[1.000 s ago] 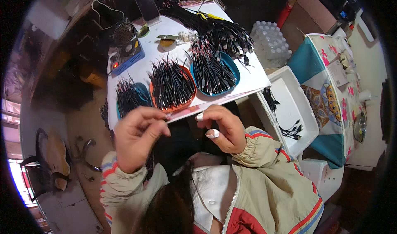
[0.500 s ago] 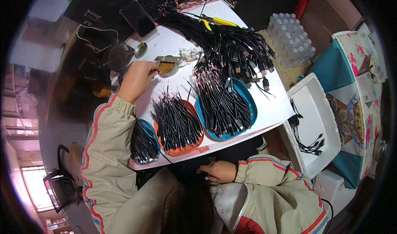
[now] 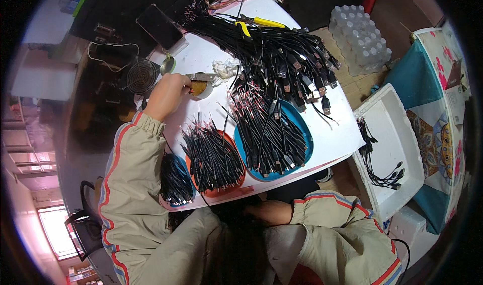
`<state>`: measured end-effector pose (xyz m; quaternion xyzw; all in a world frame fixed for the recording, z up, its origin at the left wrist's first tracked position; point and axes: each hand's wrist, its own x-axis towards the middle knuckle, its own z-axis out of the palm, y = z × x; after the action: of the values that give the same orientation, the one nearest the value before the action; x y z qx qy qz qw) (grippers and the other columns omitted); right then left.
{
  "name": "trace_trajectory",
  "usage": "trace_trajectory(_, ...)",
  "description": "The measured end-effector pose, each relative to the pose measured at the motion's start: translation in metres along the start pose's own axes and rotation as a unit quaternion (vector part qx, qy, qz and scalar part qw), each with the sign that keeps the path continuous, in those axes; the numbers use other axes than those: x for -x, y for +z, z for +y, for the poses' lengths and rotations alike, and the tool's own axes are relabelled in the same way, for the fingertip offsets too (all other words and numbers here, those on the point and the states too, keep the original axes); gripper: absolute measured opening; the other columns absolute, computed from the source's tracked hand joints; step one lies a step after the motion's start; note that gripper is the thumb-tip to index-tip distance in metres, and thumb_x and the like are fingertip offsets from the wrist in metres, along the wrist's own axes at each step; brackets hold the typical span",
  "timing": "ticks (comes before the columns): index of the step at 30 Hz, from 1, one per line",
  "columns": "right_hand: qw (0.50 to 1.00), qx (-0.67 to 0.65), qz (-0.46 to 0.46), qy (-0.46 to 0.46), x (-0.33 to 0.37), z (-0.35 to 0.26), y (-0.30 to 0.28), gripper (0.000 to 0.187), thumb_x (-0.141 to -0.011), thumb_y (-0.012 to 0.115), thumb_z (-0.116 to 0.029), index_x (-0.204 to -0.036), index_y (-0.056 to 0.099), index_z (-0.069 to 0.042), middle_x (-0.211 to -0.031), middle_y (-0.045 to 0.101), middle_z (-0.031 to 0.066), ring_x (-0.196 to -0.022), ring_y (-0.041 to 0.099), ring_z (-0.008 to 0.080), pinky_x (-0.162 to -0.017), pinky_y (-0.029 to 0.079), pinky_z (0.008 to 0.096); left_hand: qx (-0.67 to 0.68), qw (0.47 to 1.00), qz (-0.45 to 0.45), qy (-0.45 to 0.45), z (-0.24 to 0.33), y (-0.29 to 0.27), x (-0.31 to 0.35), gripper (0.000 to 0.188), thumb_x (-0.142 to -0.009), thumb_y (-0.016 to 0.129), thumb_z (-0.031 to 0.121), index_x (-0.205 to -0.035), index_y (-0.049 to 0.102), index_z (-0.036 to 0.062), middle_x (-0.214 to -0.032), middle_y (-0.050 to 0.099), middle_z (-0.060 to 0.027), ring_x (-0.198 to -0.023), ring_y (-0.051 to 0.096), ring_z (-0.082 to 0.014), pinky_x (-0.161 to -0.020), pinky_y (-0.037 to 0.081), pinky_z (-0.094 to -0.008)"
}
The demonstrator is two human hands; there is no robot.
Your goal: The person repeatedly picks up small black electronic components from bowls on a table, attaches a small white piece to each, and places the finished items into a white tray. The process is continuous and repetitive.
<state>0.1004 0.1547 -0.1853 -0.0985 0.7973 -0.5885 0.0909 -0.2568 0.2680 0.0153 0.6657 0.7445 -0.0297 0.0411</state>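
Left hand at round tin, grip pinching red-tipped wire, right hand shadowed, grip unclear

From my remote seat, the white tabletop comes through bright, while the surroundings fall off to dim; the window at lower left burns out to white, with a pinkish cast beside it; the right hand sinks partly into shadow; black cables read fairly crisp (their darkest stretches merge); fisheye curvature bends straight edges, and the corners go black.
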Motion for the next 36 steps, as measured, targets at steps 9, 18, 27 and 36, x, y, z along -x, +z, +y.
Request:
trace_trajectory(9,1.0,0.006,0.017,0.0,-0.002,0.0,0.005,0.049,-0.089,0.053,-0.012,-0.136,0.042,-0.005,-0.091,0.064,0.0249,-0.082,0.064,0.0404,-0.07,0.051,0.0506,-0.005,1.0,0.0,-0.004,0.003,0.001,-0.001,0.014,-0.075,0.067,0.001,-0.089,0.069,-0.0029,-0.079,0.064,-0.0223,-0.074,0.064,-0.0382,-0.067,0.05,-0.0417)
trace_trajectory(18,1.0,-0.009,0.009,0.004,0.0,-0.026,-0.022,0.031,-0.087,0.058,-0.017,-0.115,0.055,-0.004,-0.095,0.065,0.0218,-0.088,0.063,0.0409,-0.078,0.05,0.0511,0.053,0.991,0.092,-0.081,-0.015,-0.029,0.058,0.01,-0.08,0.067,0.002,-0.084,0.061,-0.0053,-0.07,0.062,-0.0199,-0.062,0.063,-0.0321,-0.058,0.047,-0.0371)
trace_trajectory(27,0.999,-0.006,0.048,0.007,-0.007,-0.026,-0.016,0.021,-0.083,0.056,-0.012,-0.103,0.058,-0.006,-0.086,0.066,0.0185,-0.079,0.064,0.039,-0.072,0.051,0.049,0.099,0.967,0.144,-0.188,-0.07,-0.006,0.118,0.008,-0.081,0.065,0.002,-0.085,0.064,-0.0054,-0.069,0.064,-0.0163,-0.059,0.064,-0.0232,-0.057,0.047,-0.0321)
trace_trajectory(36,0.999,-0.018,0.032,0.024,-0.01,-0.026,-0.018,0.019,-0.083,0.056,-0.01,-0.101,0.057,-0.006,-0.084,0.065,0.0186,-0.08,0.064,0.039,-0.072,0.049,0.0491,0.103,0.963,0.18,-0.174,-0.083,-0.005,0.115,0.009,-0.082,0.063,0.003,-0.083,0.062,-0.0051,-0.065,0.063,-0.0164,-0.058,0.063,-0.026,-0.056,0.047,-0.033)
